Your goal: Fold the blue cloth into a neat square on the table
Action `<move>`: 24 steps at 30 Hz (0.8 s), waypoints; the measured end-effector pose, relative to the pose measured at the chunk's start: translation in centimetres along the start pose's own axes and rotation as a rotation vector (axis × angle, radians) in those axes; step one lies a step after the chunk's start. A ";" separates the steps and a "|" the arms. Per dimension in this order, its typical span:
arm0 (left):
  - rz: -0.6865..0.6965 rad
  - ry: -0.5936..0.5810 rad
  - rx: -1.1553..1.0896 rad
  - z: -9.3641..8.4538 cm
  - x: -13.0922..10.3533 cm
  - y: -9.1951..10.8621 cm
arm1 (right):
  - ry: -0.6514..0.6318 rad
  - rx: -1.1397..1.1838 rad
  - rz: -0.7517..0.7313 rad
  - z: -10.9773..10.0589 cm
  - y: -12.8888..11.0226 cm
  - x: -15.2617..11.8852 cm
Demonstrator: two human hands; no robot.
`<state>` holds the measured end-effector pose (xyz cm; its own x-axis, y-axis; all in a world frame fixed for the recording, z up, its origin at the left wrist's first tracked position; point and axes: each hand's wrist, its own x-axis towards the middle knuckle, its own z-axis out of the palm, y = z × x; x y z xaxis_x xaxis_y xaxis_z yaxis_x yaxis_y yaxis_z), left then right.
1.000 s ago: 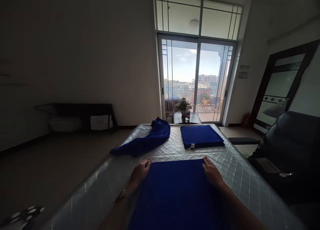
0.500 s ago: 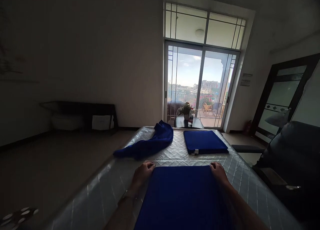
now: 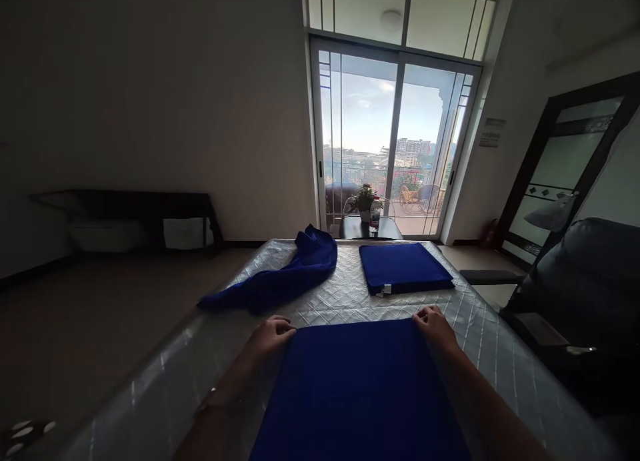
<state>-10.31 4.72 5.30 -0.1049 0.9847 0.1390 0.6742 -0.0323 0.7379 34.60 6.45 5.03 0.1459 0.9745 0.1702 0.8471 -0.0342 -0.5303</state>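
A flat blue cloth [image 3: 357, 394] lies spread in front of me on the silvery quilted table cover [image 3: 320, 307]. My left hand [image 3: 273, 334] pinches its far left corner, fingers closed. At the far right corner, my right hand [image 3: 434, 324] pinches the fabric in the same way. Beyond my hands on the right sits a neatly folded stack of blue cloth [image 3: 405, 266] with a small white tag at its front edge. A crumpled blue cloth [image 3: 295, 271] lies loosely to the far left. The near end of the spread cloth runs out of view.
A small dark table [image 3: 355, 229] with a potted plant [image 3: 365, 199] and a bottle [image 3: 375, 215] stands past the far end. A black leather chair [image 3: 585, 287] is close on the right. A low dark bench [image 3: 135, 221] stands along the left wall.
The view has tilted down and turned slightly right. Both hands keep their pinch on the far corners of the cloth, which lies as before.
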 end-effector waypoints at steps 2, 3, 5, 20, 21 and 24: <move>-0.018 0.001 0.010 0.0 0.2 0.4 | -0.013 0.036 -0.004 -0.1 0.0 0.0; -0.020 0.004 0.020 0.0 0.2 0.5 | -0.019 0.064 -0.002 -0.2 0.1 0.0; -0.015 0.008 0.048 0.1 0.3 0.8 | -0.030 0.121 0.003 -0.3 0.0 0.0; -0.070 0.068 -0.132 0.0 0.4 1.3 | 0.055 0.344 -0.037 -0.1 -1.5 1.0; -0.076 0.077 -0.121 0.0 0.7 1.3 | 0.059 0.344 -0.042 0.0 -1.7 1.4; -0.106 0.095 -0.080 0.1 2.1 1.6 | 0.074 0.340 -0.049 0.5 -2.2 2.7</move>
<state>-9.44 6.74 6.70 -0.2435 0.9629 0.1163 0.5959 0.0539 0.8013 32.90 9.24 6.22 0.1563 0.9541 0.2553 0.6369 0.1002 -0.7644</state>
